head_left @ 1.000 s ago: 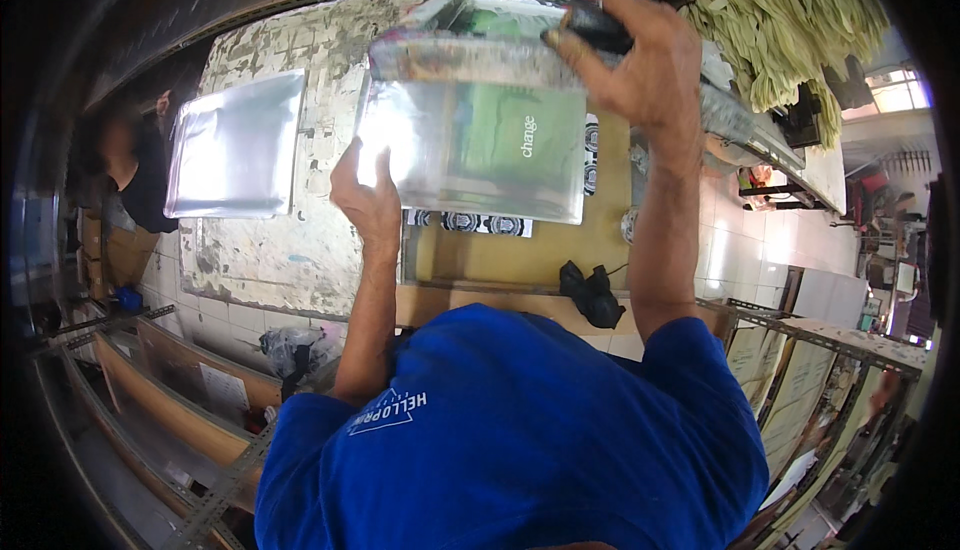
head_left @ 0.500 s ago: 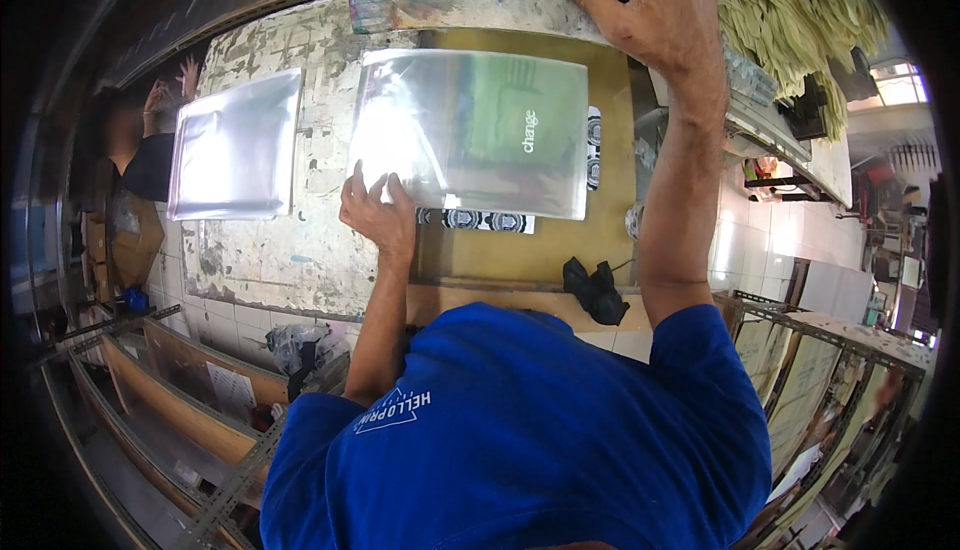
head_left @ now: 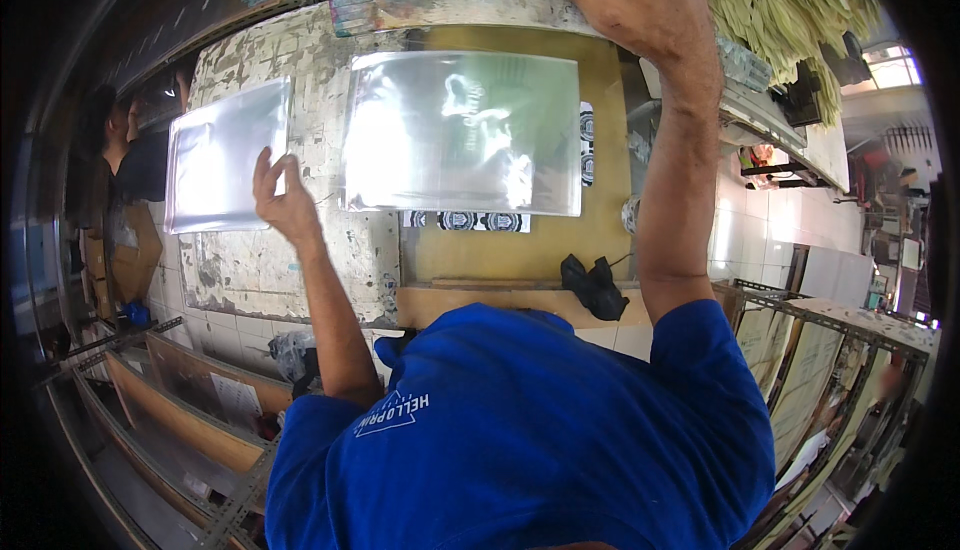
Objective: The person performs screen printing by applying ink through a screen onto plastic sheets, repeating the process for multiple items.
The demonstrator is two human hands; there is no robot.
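- Two clear plastic sleeves lie on the desk [head_left: 300, 250]: the large sleeve [head_left: 460, 135], a green sheet inside, flat on the tan board [head_left: 520, 250]; the stack of empty sleeves [head_left: 225, 155] to its left.
- Left hand [head_left: 283, 200] has let go of the large sleeve's near-left corner and moved left to the stack, fingers spread, touching its right edge.
- Right hand [head_left: 640, 5], beyond the large sleeve's far-right corner, has its grip curled on a dark object; the frame above is now lowered.
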